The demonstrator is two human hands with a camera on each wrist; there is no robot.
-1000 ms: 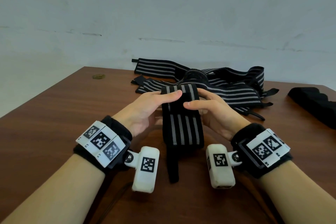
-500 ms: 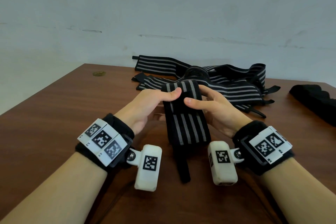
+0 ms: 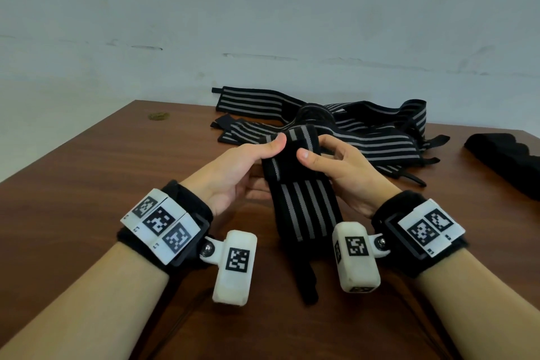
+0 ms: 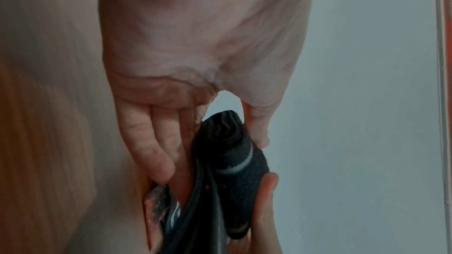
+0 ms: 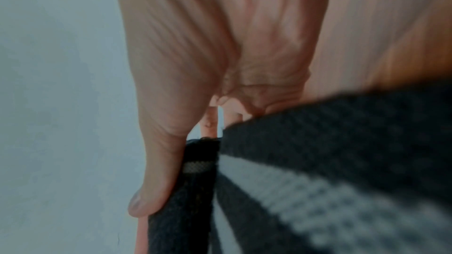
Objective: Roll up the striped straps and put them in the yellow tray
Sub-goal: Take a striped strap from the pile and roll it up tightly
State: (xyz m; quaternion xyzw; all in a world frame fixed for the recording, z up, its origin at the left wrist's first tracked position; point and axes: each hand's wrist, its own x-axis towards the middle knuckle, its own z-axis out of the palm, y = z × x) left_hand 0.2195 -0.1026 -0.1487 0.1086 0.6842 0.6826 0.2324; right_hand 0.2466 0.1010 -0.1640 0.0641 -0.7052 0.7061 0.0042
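A black strap with grey stripes [image 3: 306, 207] is held above the table between both hands, its top wound into a roll [image 3: 292, 140] and its tail hanging down to a narrow black end. My left hand [image 3: 248, 164] pinches the roll's left side, thumb on top; in the left wrist view the roll [image 4: 229, 152] shows its spiral end between thumb and fingers. My right hand [image 3: 330, 164] pinches the right side, and its thumb presses on the strap [image 5: 193, 181] in the right wrist view. A heap of loose striped straps [image 3: 365, 131] lies behind. No yellow tray is in view.
The brown wooden table [image 3: 87, 184] runs to a pale wall at the back. A black padded item [image 3: 508, 164] lies at the right edge. A small round mark [image 3: 158, 116] sits at the table's far left corner.
The roll has turned further in both hands, taking up more strap. The hanging tail has shortened and swung slightly right.
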